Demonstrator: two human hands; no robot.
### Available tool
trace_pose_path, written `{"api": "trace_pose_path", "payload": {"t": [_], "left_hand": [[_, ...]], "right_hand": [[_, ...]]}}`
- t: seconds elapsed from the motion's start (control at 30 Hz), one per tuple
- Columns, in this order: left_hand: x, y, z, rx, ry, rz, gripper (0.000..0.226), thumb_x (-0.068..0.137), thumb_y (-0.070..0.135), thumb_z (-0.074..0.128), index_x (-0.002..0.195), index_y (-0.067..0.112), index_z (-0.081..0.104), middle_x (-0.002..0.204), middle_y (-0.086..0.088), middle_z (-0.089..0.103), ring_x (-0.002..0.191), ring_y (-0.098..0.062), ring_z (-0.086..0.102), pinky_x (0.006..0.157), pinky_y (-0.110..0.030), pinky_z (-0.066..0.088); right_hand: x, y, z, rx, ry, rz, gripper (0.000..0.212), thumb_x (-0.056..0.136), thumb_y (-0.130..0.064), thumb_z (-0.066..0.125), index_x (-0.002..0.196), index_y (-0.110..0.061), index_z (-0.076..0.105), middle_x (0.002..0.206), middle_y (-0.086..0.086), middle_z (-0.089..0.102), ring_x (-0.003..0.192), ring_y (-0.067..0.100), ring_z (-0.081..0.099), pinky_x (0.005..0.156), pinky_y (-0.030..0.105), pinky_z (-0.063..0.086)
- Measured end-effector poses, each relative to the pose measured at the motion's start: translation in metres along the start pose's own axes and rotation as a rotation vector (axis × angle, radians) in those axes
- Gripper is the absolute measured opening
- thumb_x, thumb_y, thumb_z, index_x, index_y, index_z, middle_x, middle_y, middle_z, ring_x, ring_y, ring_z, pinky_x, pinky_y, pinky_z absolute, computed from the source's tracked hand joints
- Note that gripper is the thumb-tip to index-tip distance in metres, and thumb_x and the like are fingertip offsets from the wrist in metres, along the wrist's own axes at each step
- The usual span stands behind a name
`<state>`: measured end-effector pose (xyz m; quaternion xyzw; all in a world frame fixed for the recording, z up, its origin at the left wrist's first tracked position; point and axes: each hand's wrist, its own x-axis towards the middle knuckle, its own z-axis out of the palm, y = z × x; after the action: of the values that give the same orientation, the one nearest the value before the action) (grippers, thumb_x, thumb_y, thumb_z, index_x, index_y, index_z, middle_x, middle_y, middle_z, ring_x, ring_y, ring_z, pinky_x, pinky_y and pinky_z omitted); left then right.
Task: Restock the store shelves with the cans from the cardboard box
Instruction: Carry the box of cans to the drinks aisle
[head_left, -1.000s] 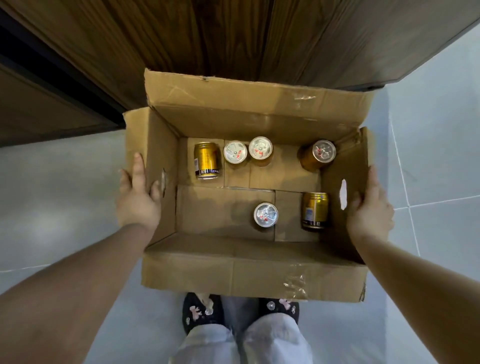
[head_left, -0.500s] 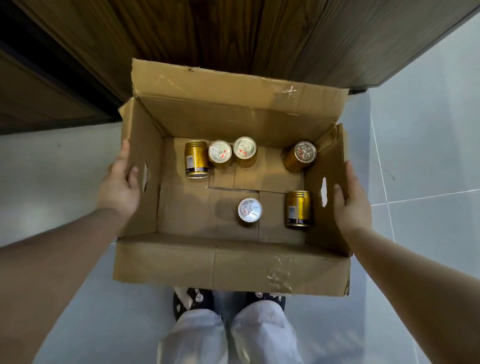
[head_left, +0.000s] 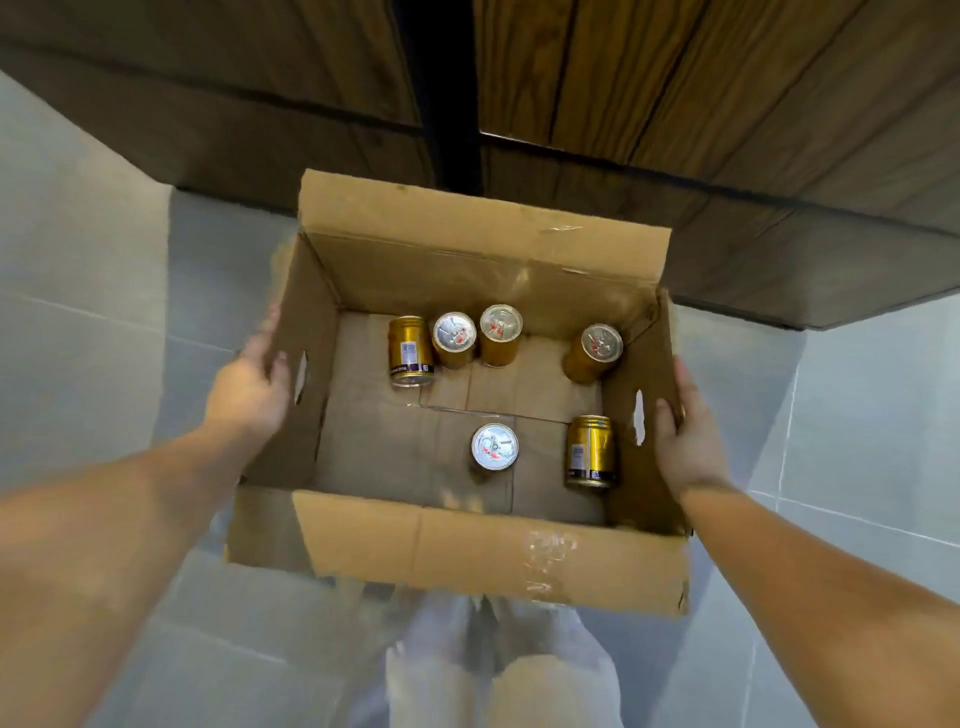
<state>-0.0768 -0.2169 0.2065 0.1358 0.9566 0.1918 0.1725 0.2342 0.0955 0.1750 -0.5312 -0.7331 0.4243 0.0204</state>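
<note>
An open cardboard box (head_left: 467, 551) hangs in front of me over the floor. My left hand (head_left: 249, 384) grips its left wall by the handle slot, and my right hand (head_left: 685, 431) grips the right wall the same way. Several gold cans lie or stand on the box bottom: one on its side at the back left (head_left: 410, 351), two upright beside it (head_left: 454, 338), one tilted in the back right corner (head_left: 595, 351), one upright near the middle (head_left: 494, 447), and one on its side at the front right (head_left: 591, 451).
Dark wooden cabinet panels (head_left: 675, 104) with a black gap (head_left: 447, 104) rise just beyond the box. Pale grey floor tiles (head_left: 93, 322) spread on both sides. My legs in light trousers (head_left: 498, 675) show below the box.
The box has risen and shifted with both hands still on its walls. The view has swung, so the wooden panels now sit straight ahead. The cans keep their places.
</note>
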Motion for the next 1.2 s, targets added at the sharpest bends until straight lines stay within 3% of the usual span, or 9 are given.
{"api": "trace_pose_path", "payload": {"t": [0.1, 0.2, 0.33, 0.5, 0.63, 0.7, 0.83, 1.0, 1.2], "left_hand": [[-0.051, -0.009, -0.077, -0.078, 0.072, -0.017, 0.053, 0.096, 0.008, 0.042, 0.146, 0.022, 0.031, 0.140, -0.018, 0.046, 0.128, -0.034, 0.044, 0.100, -0.029, 0.032], [-0.105, -0.019, -0.138, -0.138, 0.150, -0.140, 0.053, 0.098, 0.013, 0.040, 0.146, 0.031, 0.028, 0.145, -0.011, 0.042, 0.128, -0.032, 0.043, 0.102, -0.036, 0.035], [-0.179, -0.045, -0.200, -0.200, 0.273, -0.285, 0.051, 0.098, 0.016, 0.039, 0.144, 0.036, 0.029, 0.121, -0.017, 0.057, 0.092, -0.034, 0.059, 0.083, -0.042, 0.048], [-0.240, -0.100, -0.252, -0.241, 0.378, -0.422, 0.051, 0.097, 0.016, 0.041, 0.144, 0.035, 0.030, 0.109, -0.022, 0.062, 0.068, -0.022, 0.053, 0.082, -0.042, 0.048], [-0.273, -0.148, -0.283, -0.328, 0.435, -0.530, 0.052, 0.098, 0.012, 0.039, 0.145, 0.031, 0.028, 0.143, -0.014, 0.044, 0.120, -0.034, 0.050, 0.101, -0.040, 0.037], [-0.286, -0.177, -0.300, -0.290, 0.465, -0.584, 0.052, 0.097, 0.013, 0.041, 0.145, 0.029, 0.029, 0.146, -0.012, 0.041, 0.128, -0.036, 0.043, 0.101, -0.040, 0.036], [-0.302, -0.246, -0.338, -0.252, 0.504, -0.732, 0.052, 0.097, 0.018, 0.042, 0.144, 0.034, 0.030, 0.130, -0.020, 0.055, 0.110, -0.041, 0.054, 0.085, -0.040, 0.043], [-0.302, -0.337, -0.400, -0.274, 0.558, -0.764, 0.052, 0.096, 0.019, 0.042, 0.145, 0.034, 0.029, 0.133, -0.020, 0.053, 0.113, -0.040, 0.053, 0.091, -0.041, 0.042], [-0.294, -0.419, -0.454, -0.341, 0.645, -0.834, 0.054, 0.096, 0.019, 0.041, 0.145, 0.035, 0.026, 0.086, -0.009, 0.061, 0.077, -0.031, 0.057, 0.072, -0.039, 0.045]], "right_hand": [[-0.026, -0.064, -0.015, -0.057, -0.061, -0.021, 0.052, 0.099, -0.026, 0.041, 0.145, -0.044, 0.023, 0.142, 0.007, 0.047, 0.122, 0.032, 0.049, 0.100, 0.041, 0.038], [-0.057, -0.122, -0.033, -0.087, -0.160, -0.130, 0.053, 0.100, -0.026, 0.039, 0.145, -0.047, 0.019, 0.141, 0.005, 0.047, 0.120, 0.030, 0.051, 0.091, 0.037, 0.042], [-0.099, -0.195, -0.045, -0.135, -0.266, -0.296, 0.052, 0.101, -0.024, 0.038, 0.146, -0.043, 0.021, 0.144, 0.005, 0.044, 0.126, 0.029, 0.046, 0.101, 0.045, 0.040], [-0.147, -0.272, -0.025, -0.158, -0.432, -0.392, 0.051, 0.101, -0.025, 0.037, 0.144, -0.047, 0.020, 0.147, 0.003, 0.041, 0.127, 0.029, 0.046, 0.102, 0.049, 0.040], [-0.178, -0.332, 0.025, -0.226, -0.534, -0.479, 0.052, 0.100, -0.025, 0.039, 0.142, -0.050, 0.020, 0.144, 0.002, 0.044, 0.122, 0.028, 0.049, 0.098, 0.050, 0.044], [-0.195, -0.363, 0.060, -0.266, -0.565, -0.515, 0.054, 0.100, -0.024, 0.040, 0.142, -0.051, 0.020, 0.142, 0.002, 0.046, 0.112, 0.024, 0.054, 0.092, 0.048, 0.049], [-0.239, -0.423, 0.136, -0.264, -0.616, -0.599, 0.057, 0.098, -0.020, 0.044, 0.139, -0.053, 0.023, 0.139, -0.001, 0.049, 0.112, 0.021, 0.054, 0.093, 0.050, 0.050], [-0.295, -0.492, 0.230, -0.275, -0.665, -0.673, 0.057, 0.098, -0.018, 0.044, 0.140, -0.052, 0.024, 0.142, -0.003, 0.046, 0.103, 0.019, 0.060, 0.079, 0.042, 0.057], [-0.343, -0.584, 0.330, -0.328, -0.695, -0.790, 0.054, 0.098, -0.019, 0.045, 0.142, -0.045, 0.027, 0.135, 0.001, 0.053, 0.113, 0.025, 0.058, 0.091, 0.053, 0.051]]}}
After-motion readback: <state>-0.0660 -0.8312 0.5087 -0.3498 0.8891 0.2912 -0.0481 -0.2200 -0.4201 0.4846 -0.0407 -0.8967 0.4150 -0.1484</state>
